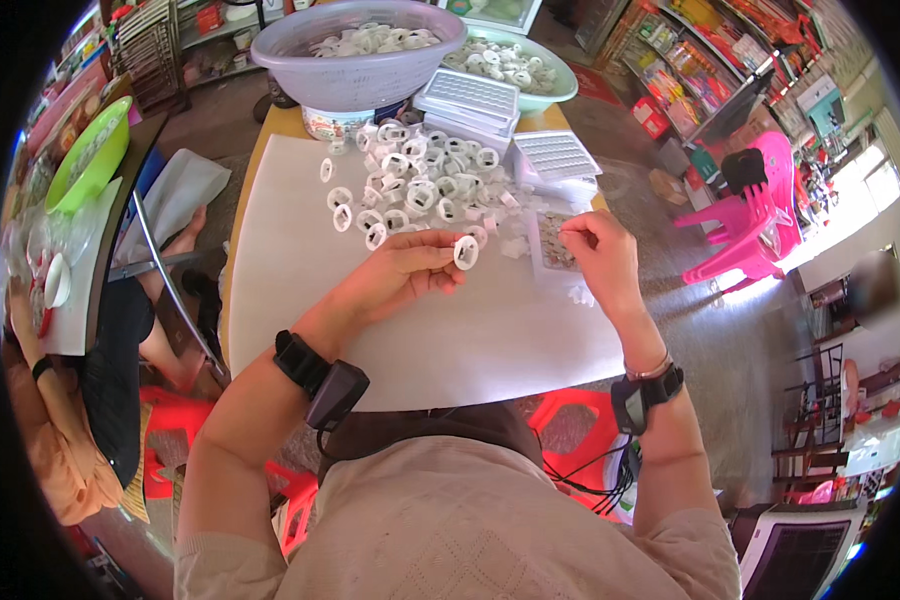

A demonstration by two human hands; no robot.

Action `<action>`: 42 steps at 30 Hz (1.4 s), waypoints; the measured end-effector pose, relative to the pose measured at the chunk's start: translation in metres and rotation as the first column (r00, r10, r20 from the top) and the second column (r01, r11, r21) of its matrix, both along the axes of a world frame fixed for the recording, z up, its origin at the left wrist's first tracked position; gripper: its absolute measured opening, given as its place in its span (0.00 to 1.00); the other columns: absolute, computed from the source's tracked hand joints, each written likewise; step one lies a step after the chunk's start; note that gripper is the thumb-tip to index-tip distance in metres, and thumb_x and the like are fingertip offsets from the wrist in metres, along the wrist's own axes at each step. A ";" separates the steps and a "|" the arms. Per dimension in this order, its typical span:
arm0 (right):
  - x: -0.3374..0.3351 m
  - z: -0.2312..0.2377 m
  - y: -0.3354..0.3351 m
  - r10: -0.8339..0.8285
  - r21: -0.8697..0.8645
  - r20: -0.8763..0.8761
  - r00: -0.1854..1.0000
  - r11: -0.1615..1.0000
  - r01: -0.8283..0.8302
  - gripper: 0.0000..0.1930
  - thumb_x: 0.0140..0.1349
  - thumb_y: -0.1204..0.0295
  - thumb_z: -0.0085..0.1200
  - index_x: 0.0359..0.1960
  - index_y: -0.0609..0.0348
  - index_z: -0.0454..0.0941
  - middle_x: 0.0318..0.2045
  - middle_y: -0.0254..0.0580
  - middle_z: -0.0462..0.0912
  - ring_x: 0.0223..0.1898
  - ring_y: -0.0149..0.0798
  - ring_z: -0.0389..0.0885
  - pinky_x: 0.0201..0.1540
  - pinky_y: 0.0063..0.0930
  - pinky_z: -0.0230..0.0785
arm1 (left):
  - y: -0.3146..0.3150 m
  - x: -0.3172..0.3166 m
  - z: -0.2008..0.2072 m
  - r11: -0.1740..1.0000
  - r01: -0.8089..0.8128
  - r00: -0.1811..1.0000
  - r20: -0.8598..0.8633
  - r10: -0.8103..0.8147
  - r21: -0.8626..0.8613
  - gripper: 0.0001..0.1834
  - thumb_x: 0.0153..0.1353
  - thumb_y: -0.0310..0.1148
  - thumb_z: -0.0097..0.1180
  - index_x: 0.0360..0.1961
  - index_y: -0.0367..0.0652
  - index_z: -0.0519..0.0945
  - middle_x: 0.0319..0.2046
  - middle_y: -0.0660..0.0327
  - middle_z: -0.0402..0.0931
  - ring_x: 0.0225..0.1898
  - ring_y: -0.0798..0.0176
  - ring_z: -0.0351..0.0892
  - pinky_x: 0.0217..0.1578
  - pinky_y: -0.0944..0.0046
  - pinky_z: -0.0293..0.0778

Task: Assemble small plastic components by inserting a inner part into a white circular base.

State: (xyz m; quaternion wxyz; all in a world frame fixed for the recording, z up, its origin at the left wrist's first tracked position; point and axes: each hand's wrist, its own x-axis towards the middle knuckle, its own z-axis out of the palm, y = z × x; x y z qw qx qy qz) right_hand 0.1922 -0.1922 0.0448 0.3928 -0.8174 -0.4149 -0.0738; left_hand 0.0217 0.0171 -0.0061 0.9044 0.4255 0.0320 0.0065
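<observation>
My left hand (pixel 402 272) pinches a white round plastic piece (pixel 466 253) with a dark opening in it, held over the near side of the white-topped table (pixel 410 340). To its right, my right hand (pixel 608 262) has its fingertips pressed together at a small clear tray (pixel 540 262) of tiny brownish parts. Whatever those fingertips hold is too small to make out. Beyond my left hand lies a loose heap of similar white round pieces (pixel 420 195). A few small white bits (pixel 581 295) lie by my right wrist.
At the far edge stand a large lavender basin (pixel 355 80) and a pale green basin (pixel 562 85), both holding white pieces. Stacked white trays (pixel 467 100) and another ribbed tray (pixel 557 157) stand nearby. A person (pixel 70 440) sits at the left table; pink chairs (pixel 760 215) stand right.
</observation>
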 end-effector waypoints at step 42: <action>0.014 -0.008 -0.020 0.140 -0.291 0.245 0.959 0.954 -0.065 0.05 0.53 0.75 0.55 0.29 0.59 0.82 0.29 0.43 0.77 0.37 0.47 0.75 0.41 0.39 0.69 | 0.002 -0.001 0.003 0.996 -0.012 0.998 0.057 0.017 -0.087 0.16 0.64 0.30 0.49 0.51 0.34 0.71 0.35 0.59 0.75 0.35 0.68 0.76 0.35 0.72 0.73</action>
